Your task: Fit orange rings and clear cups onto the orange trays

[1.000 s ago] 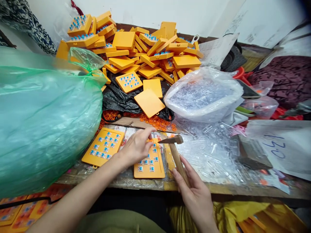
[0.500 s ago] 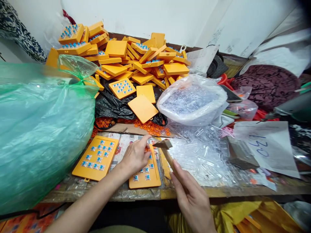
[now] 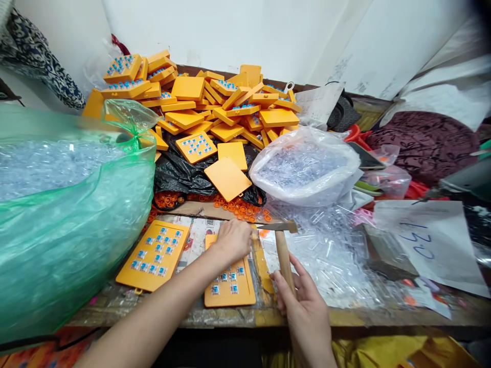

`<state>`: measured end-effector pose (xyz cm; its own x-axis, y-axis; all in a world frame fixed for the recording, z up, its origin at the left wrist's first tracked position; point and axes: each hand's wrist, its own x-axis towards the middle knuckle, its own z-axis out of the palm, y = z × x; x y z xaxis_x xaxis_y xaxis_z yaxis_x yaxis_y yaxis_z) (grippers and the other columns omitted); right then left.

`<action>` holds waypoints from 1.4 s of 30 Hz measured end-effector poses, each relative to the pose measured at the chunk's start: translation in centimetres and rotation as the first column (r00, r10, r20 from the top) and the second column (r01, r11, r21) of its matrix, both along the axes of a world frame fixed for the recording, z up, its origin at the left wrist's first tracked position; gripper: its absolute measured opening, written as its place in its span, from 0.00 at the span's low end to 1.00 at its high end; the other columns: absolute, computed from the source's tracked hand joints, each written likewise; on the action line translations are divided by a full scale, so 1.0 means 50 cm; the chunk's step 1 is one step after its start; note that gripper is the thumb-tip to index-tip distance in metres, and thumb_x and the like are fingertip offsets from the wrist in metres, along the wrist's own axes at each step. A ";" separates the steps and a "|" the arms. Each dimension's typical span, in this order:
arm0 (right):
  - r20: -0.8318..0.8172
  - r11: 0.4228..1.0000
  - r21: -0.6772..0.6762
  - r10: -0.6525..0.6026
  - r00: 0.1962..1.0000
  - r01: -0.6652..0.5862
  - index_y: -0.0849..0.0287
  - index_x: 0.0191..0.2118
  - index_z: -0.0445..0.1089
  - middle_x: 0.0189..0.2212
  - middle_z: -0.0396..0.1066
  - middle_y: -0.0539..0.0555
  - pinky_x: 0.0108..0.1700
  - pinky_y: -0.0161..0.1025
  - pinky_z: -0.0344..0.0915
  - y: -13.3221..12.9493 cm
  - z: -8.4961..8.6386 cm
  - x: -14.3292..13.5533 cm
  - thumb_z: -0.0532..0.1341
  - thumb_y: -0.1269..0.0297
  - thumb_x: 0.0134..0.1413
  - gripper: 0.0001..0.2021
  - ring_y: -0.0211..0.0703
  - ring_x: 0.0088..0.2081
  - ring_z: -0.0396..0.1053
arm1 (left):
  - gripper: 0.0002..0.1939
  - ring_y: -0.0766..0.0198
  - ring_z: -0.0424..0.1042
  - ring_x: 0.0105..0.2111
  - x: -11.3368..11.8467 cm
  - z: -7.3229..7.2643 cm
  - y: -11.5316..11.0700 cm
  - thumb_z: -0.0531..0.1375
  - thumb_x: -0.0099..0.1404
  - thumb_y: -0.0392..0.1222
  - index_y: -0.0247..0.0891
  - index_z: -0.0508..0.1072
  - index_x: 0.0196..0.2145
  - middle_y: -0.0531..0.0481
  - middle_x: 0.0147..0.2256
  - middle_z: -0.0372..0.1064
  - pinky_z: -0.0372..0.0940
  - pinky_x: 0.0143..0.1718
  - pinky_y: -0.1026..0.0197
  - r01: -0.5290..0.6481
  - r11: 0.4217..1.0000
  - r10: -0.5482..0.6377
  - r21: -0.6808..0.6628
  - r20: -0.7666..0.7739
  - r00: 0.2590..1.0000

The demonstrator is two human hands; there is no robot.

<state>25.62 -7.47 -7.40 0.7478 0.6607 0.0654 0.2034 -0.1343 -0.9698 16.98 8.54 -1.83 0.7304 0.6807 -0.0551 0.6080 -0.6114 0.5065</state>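
My right hand point(image 3: 301, 294) is wrapped round the wooden handle of a hammer point(image 3: 284, 255), whose dark metal head lies across the top, pointed end to the left. Over the upper part of a yellow panel point(image 3: 240, 294) with blue and clear switches is my left hand point(image 3: 236, 239). Its fingers are bent down near the panel's upper right edge, and what they hold, if anything, is hidden. A second yellow panel point(image 3: 143, 276) with similar blue pieces lies to the left on the bench.
A heap of yellow panels point(image 3: 187, 88) stands at the back. An open white bag point(image 3: 264, 191) of clear parts is behind the hammer. A green bag point(image 3: 115, 230) bulges at the left. Orange rings point(image 3: 238, 209) and a paper marked 130 point(image 3: 445, 260) are also there.
My left hand has moved right, its fingers now turned down. The hammer has turned more upright, its head shifted right. The view has tilted slightly.
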 end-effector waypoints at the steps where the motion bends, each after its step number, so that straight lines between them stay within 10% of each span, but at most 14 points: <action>1: -0.065 1.000 -0.015 0.009 0.998 -0.010 0.56 0.60 0.64 0.28 0.75 0.51 0.16 0.33 0.62 -0.001 -0.001 0.001 0.66 0.52 0.51 0.32 0.35 0.16 0.61 | 0.08 0.50 0.76 0.35 0.013 0.002 0.000 0.59 0.55 0.29 0.37 0.77 0.27 0.42 0.28 0.76 0.69 0.38 0.54 -0.003 1.000 0.003 -0.002 -0.027 1.000; 13: -0.283 1.000 -0.002 -0.011 0.959 0.011 0.55 0.62 0.60 0.28 0.71 0.48 0.18 0.32 0.59 -0.006 0.001 -0.002 0.69 0.52 0.47 0.37 0.32 0.17 0.57 | 0.14 0.52 0.71 0.44 -0.092 -0.006 0.135 0.51 0.62 0.31 0.33 0.76 0.38 0.39 0.41 0.69 0.65 0.48 0.54 -0.200 0.958 0.220 0.206 -0.084 0.972; 25: -0.228 1.000 -0.019 0.009 0.974 -0.014 0.56 0.61 0.62 0.25 0.71 0.46 0.19 0.30 0.59 -0.009 0.014 -0.014 0.69 0.52 0.46 0.36 0.31 0.18 0.57 | 0.15 0.54 0.73 0.39 -0.100 -0.022 0.121 0.51 0.57 0.23 0.32 0.77 0.30 0.41 0.34 0.72 0.66 0.44 0.57 -0.104 0.973 0.122 0.207 -0.073 0.990; 33: 0.270 0.991 -0.066 0.133 0.954 -0.120 0.56 0.52 0.73 0.50 0.74 0.55 0.50 0.43 0.72 -0.054 0.005 -0.025 0.64 0.59 0.54 0.20 0.51 0.49 0.74 | 0.24 0.59 0.71 0.42 -0.157 -0.011 -0.018 0.56 0.63 0.33 0.34 0.62 0.57 0.44 0.42 0.72 0.67 0.46 0.57 -0.019 0.990 -0.020 0.143 0.272 0.962; 42: 0.598 0.921 -0.112 0.362 0.715 -0.372 0.47 0.61 0.62 0.51 0.74 0.49 0.49 0.30 0.70 -0.073 0.044 -0.034 0.58 0.74 0.60 0.26 0.41 0.48 0.75 | 0.25 0.52 0.74 0.39 -0.162 -0.042 -0.085 0.55 0.61 0.30 0.27 0.63 0.57 0.39 0.39 0.74 0.70 0.42 0.49 -0.002 0.999 -0.010 0.045 0.264 0.964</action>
